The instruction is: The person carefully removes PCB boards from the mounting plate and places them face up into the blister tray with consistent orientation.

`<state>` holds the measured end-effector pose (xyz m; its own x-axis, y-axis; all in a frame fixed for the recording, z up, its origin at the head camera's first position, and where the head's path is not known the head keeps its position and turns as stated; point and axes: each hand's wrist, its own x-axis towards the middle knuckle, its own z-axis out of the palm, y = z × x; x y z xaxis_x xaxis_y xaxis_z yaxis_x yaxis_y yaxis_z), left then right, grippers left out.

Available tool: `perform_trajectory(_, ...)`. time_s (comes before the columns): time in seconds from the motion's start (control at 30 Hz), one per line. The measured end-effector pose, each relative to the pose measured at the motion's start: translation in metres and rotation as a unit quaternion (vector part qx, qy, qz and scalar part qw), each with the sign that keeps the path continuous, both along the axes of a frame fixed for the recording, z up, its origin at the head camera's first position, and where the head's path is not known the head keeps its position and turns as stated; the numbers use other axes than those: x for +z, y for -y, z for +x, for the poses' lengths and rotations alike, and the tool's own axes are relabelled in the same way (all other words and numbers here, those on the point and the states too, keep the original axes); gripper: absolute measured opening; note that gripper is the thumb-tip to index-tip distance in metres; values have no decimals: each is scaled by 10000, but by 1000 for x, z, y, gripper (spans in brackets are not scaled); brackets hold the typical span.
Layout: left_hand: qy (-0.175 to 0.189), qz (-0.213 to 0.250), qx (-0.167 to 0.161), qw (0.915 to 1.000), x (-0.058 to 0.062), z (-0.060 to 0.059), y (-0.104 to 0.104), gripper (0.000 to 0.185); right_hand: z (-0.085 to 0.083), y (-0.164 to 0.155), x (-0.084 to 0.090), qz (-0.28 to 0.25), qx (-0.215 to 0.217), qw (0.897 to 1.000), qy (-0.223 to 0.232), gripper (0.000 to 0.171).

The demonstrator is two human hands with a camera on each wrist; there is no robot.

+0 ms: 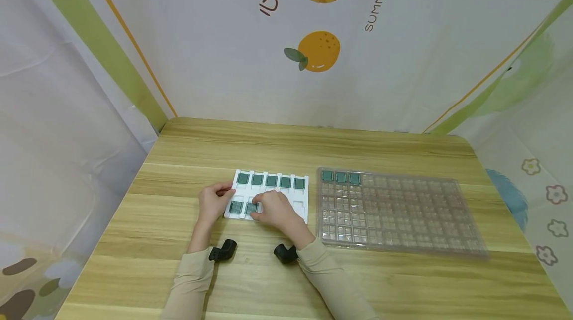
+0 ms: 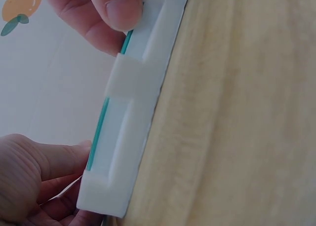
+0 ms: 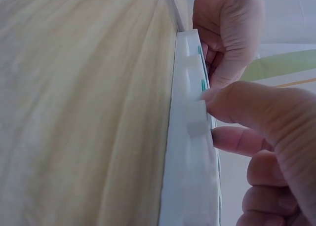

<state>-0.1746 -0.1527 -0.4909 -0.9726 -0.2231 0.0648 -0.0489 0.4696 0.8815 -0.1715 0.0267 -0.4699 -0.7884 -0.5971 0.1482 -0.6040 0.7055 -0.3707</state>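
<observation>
A white tray (image 1: 268,193) lies on the table, with a row of several green square chips (image 1: 271,180) along its far side. At its left end my left hand (image 1: 214,203) grips the edge, thumb near the front-left chip (image 1: 236,207). My right hand (image 1: 275,209) reaches over the tray's near side. Its thumb and index finger pinch a green chip (image 1: 251,208) at the second near slot. In the left wrist view this chip's thin edge (image 2: 127,42) shows beside the right thumb. The right fingers hide part of the near row.
Right of the white tray lies a large clear compartment tray (image 1: 403,213), three green chips (image 1: 341,177) in its far-left cells. Black wrist mounts (image 1: 224,250) sit at both sleeves. A printed curtain (image 1: 233,61) hangs behind the wooden table (image 1: 147,210).
</observation>
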Motion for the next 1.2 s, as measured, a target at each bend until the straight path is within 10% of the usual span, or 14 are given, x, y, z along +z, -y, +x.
perform_trajectory(1.2,24,-133,45,9999,-1,-1,0,18,-5,-42,9,-297,-81,9994,-181,22)
